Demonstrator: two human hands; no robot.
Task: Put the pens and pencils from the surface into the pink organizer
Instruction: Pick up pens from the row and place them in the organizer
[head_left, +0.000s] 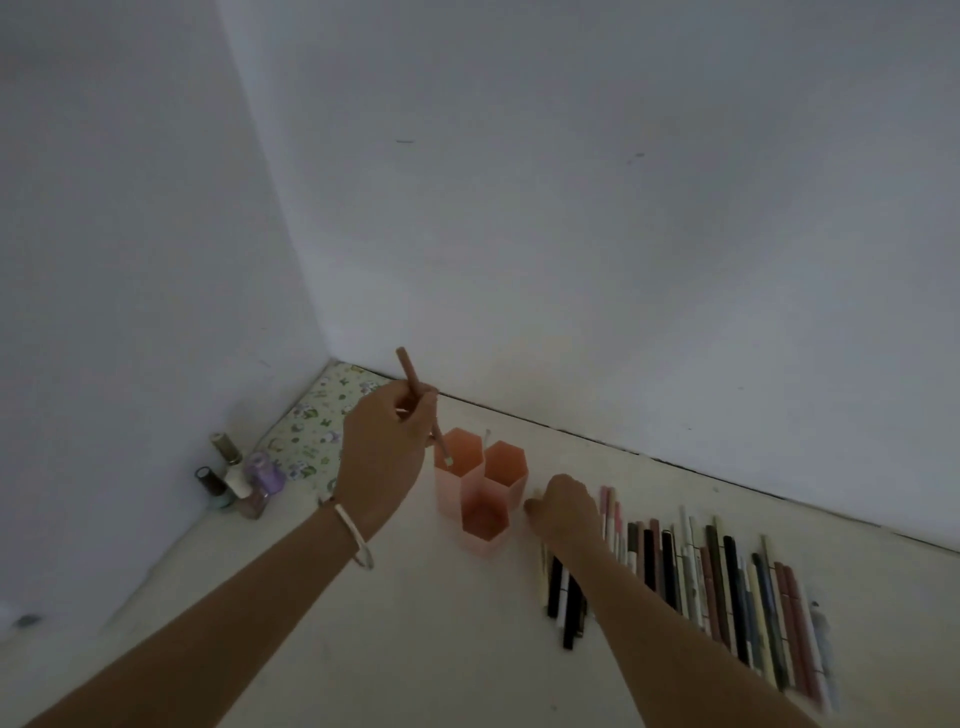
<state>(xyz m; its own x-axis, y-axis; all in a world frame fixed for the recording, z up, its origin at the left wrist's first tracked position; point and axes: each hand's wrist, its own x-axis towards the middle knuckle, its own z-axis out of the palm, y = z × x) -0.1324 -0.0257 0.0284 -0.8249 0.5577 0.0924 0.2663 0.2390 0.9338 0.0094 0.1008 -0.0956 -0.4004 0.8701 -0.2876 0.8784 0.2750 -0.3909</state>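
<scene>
The pink organizer (485, 522), made of three hexagonal cups, stands on the white surface near the back wall. My left hand (387, 441) grips a pink pencil (410, 376) slanted over the left cup, its lower tip inside the cup's mouth. A thin white stick pokes up between the two rear cups. To the right, my right hand (563, 506) rests on the left end of a row of several pens and pencils (727, 582) lying side by side; its fingers curl down, and whether they pinch one is hidden.
Several small nail polish bottles (244, 480) stand in the left corner by the wall. A floral patterned cushion (311, 431) lies behind my left hand. White walls close off the back and left. A bracelet circles my left wrist.
</scene>
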